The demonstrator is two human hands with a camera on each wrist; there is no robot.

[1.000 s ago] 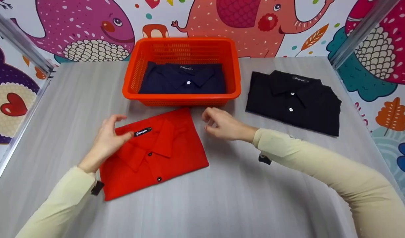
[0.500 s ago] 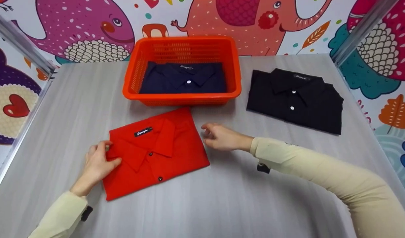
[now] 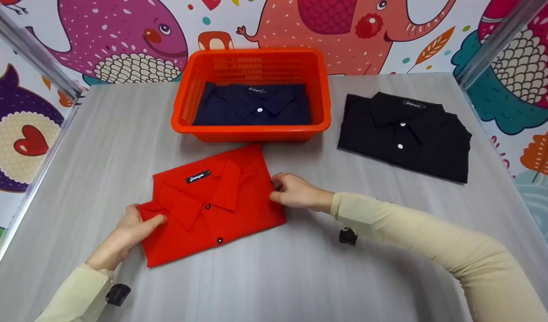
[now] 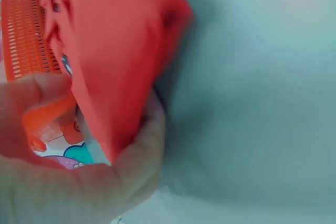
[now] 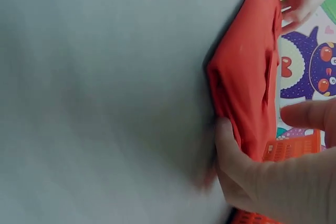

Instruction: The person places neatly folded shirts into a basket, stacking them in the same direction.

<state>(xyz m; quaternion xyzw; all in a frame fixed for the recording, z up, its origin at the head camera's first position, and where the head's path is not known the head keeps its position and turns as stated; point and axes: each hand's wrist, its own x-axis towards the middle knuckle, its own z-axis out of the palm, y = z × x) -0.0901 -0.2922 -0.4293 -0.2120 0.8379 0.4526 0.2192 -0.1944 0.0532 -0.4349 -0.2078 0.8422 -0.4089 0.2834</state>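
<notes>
A folded red collared shirt [image 3: 247, 197] with dark buttons and a black neck label lies on the table, below the basket in the head view. At its left edge my left hand [image 3: 128, 230] holds the cloth, thumb on top and fingers underneath. Close up in the left wrist view, the red cloth [image 4: 113, 40] sits between thumb and fingers [image 4: 149, 135]. My right hand [image 3: 298, 191] grips the opposite edge with curled fingers. From the right wrist, its fingers [image 5: 231, 145] meet the shirt's edge, and the thumb [image 5: 310, 115] stands over the cloth.
Behind the red shirt stands an orange plastic basket [image 3: 251, 129] with a folded navy shirt [image 3: 229, 109] inside. A folded black shirt [image 3: 403, 138] lies at the right of the grey table [image 3: 301, 277]. Printed walls close off the back and sides.
My left hand has come down from above the collar to the shirt's left edge and taken hold. My right hand has moved down and in to the right edge. The shirt stays nearly in place.
</notes>
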